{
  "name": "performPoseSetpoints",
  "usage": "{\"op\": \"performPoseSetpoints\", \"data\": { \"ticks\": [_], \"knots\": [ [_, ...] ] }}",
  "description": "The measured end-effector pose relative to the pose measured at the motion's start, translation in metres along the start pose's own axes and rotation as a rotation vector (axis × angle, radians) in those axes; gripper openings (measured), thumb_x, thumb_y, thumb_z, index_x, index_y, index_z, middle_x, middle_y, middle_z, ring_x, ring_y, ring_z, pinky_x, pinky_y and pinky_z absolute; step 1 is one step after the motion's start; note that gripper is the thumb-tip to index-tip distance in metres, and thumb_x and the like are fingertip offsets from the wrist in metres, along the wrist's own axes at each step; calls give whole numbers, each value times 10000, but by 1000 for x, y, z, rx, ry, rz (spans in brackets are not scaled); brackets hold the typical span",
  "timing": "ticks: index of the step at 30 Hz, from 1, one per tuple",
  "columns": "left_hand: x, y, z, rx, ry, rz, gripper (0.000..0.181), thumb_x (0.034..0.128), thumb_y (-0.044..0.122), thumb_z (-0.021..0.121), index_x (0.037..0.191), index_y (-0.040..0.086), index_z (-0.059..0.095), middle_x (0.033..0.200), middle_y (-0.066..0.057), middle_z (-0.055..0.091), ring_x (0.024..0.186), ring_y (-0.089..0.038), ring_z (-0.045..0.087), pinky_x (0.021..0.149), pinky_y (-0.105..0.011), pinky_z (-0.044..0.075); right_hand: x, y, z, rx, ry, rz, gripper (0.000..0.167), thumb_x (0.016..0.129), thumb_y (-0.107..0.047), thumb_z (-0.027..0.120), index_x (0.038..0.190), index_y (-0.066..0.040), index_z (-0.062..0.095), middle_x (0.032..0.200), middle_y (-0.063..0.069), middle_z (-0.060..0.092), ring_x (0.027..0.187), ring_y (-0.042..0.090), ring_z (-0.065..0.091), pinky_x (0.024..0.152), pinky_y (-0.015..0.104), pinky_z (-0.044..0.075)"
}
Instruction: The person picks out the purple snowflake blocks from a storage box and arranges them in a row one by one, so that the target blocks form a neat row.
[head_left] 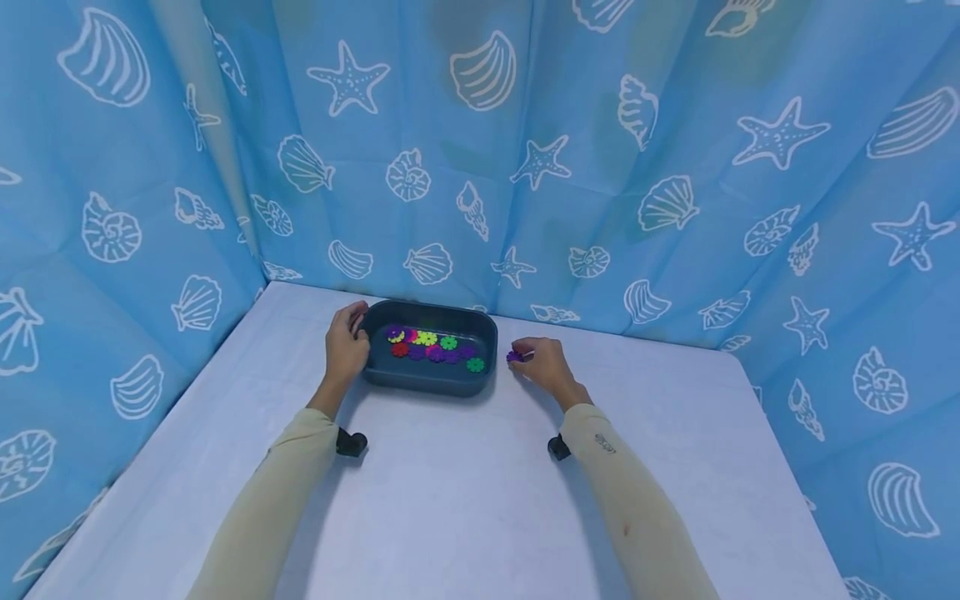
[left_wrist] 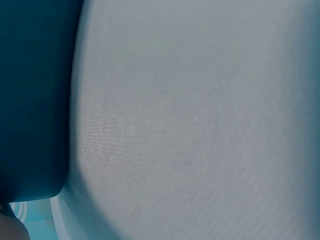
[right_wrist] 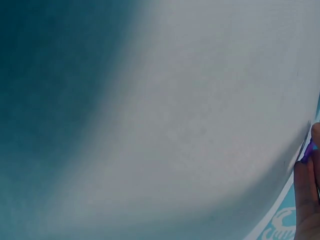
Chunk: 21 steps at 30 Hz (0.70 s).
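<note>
A dark blue-grey plastic tub (head_left: 427,385) sits on the table, holding several flower-shaped plastic discs in purple, red, pink, yellow and green. My left hand (head_left: 346,346) grips the tub's left end, its fingers at the rim. Just right of the tub, my right hand (head_left: 545,364) pinches a purple flower-shaped disc (head_left: 513,357) between thumb and fingers, low over the cloth. In the right wrist view only the fingers and a bit of the purple disc (right_wrist: 308,151) show at the right edge. The tub's side (left_wrist: 32,100) fills the left of the left wrist view.
A white cloth (head_left: 450,500) covers the table. Blue curtains (head_left: 480,150) with white shell and starfish prints hang close behind the tub and along both sides. Small black wrist-worn devices (head_left: 351,442) sit at both wrists.
</note>
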<state>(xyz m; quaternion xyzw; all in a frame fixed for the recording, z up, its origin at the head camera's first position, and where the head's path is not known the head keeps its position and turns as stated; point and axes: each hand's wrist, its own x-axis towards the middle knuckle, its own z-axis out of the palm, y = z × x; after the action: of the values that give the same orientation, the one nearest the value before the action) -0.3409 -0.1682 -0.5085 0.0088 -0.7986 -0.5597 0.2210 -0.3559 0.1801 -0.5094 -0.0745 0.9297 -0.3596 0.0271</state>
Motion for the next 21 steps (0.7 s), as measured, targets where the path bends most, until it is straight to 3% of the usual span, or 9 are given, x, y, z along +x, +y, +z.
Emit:
{"op": "performPoseSetpoints", "data": {
  "ticks": [21],
  "knots": [
    [-2, 3, -1, -4, -4, 0, 501, 868, -193, 405, 1347, -62, 473, 1335, -203, 478, 1309, -259, 461, 1125, -265, 364, 0, -2, 0, -65, -55, 1, 399, 851, -155, 754, 1235, -87, 672, 1186, 88, 665, 1104, 249, 610, 977, 407, 532]
  ]
}}
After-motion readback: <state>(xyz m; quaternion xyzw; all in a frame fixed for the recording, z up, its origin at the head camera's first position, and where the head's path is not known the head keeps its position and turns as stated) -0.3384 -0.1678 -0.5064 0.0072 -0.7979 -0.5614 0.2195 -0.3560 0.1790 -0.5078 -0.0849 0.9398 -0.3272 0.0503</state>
